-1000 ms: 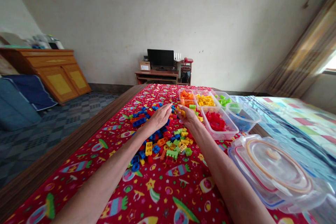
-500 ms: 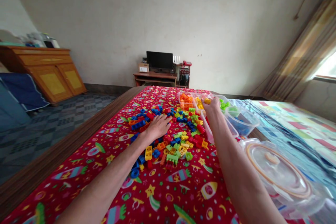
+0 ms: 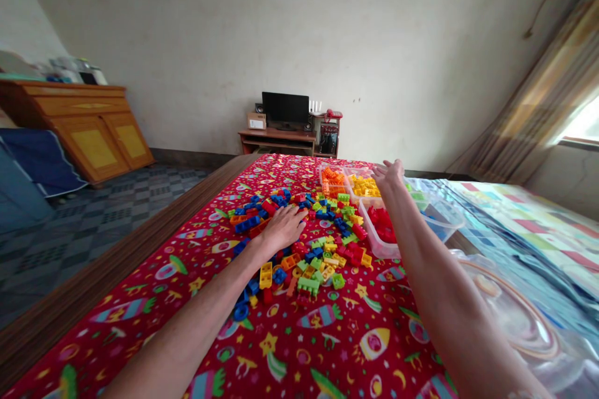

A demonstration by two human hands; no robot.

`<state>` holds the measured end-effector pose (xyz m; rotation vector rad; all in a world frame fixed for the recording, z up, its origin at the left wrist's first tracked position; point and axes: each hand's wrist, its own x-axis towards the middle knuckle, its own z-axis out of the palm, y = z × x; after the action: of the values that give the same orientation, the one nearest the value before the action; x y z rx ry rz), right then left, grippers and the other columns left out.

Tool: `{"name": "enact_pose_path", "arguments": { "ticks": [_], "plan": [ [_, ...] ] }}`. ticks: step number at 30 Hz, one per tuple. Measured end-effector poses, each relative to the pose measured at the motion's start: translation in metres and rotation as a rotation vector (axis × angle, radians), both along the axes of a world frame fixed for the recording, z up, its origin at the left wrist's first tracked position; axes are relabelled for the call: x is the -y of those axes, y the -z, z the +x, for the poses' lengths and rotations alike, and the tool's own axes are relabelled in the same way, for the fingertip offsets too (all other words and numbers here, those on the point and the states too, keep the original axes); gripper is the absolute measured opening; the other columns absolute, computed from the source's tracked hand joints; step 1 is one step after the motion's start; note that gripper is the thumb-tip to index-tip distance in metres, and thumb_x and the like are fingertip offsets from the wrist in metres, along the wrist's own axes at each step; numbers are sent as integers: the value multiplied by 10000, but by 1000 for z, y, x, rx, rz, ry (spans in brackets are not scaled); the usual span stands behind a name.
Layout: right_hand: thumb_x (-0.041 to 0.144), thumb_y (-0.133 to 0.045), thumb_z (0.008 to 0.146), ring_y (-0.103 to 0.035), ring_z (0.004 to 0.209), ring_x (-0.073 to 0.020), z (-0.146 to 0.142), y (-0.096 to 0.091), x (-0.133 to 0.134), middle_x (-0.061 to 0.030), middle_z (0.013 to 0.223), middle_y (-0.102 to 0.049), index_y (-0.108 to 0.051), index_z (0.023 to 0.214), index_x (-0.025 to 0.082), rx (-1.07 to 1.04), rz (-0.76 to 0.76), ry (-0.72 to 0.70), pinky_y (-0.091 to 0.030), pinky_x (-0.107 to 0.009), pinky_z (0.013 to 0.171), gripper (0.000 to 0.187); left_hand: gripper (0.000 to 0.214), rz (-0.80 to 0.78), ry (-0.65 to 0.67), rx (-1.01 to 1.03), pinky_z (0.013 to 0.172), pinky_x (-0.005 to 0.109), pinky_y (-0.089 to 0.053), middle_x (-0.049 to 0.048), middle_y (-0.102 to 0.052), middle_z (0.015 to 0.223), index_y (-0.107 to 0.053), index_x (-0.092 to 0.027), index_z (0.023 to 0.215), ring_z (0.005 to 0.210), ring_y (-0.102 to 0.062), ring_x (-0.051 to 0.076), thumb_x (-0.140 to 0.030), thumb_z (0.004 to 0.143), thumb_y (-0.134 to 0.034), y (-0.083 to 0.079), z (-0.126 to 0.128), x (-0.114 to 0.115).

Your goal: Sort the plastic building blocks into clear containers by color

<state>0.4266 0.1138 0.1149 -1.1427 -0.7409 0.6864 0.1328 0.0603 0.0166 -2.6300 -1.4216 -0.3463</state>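
Note:
My left hand (image 3: pixel 283 227) lies palm down on the pile of mixed toy building blocks (image 3: pixel 322 262), fingers stretched out flat. My right hand (image 3: pixel 389 176) is raised over the clear plastic containers, fingers spread and nothing in them. Below and left of it is a container of yellow blocks (image 3: pixel 365 186), and beyond that one of orange blocks (image 3: pixel 334 177). Red blocks (image 3: pixel 381 224) sit in a nearer container, partly behind my right forearm. Green blocks (image 3: pixel 416 190) show only a little past my wrist. A round clear tub (image 3: pixel 452 221) with blue blocks stands to the right.
A red patterned cloth (image 3: pixel 322 349) covers the table, whose brown edge (image 3: pixel 93 262) runs along the left. A clear lid with an orange ring (image 3: pixel 538 330) lies at the right. Beyond are a monitor (image 3: pixel 285 110) on a desk and a wooden cabinet (image 3: pixel 88 131).
My right hand has let go of the yellow block over the yellow container, opened, and moved right. The red blocks now show. My left hand has stayed on the pile.

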Motion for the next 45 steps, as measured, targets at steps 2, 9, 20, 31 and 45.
{"name": "enact_pose_path", "arguments": {
  "ticks": [2,9,20,31,45],
  "plan": [
    [335,-413,881,-629,718,-130,-14,-7,12,-58,814,-592,-514,960,177,-205,-14,-40,-524,-316,711,203,414,7,-1,-19,1091,420,-322,107,-538,1385,-541,-208,1309,1299,-457,258,-311,949,-366,0,1,0],
    [159,-537,766,-607,553,-105,-87,8,76,4,592,-633,-615,854,155,71,-92,-358,-516,-227,593,118,375,18,2,-68,1038,419,-387,127,-586,1294,-548,-185,1275,1229,-516,270,-283,952,-385,-9,6,5],
    [203,-458,877,-648,917,-216,-127,39,114,-159,1015,-693,-695,1009,122,1500,-380,-401,-464,-292,794,283,336,47,10,-47,1041,420,-389,123,-586,1295,-564,-212,1239,1233,-517,263,-282,940,-428,-6,3,5],
    [203,-565,841,-592,1089,-219,-129,66,116,-95,1174,-660,-643,1142,202,1699,-193,-707,-470,-330,909,311,381,0,-13,-42,1081,402,-355,106,-537,1377,-541,-224,1295,1295,-462,251,-266,930,-443,-5,3,4],
    [66,-517,757,-622,735,-142,-123,50,106,-86,840,-738,-757,909,123,1422,-143,-462,-432,-215,725,290,311,77,42,-67,989,404,-429,123,-615,1221,-585,-193,1197,1170,-550,260,-270,942,-423,-5,3,6]
  ]
}}
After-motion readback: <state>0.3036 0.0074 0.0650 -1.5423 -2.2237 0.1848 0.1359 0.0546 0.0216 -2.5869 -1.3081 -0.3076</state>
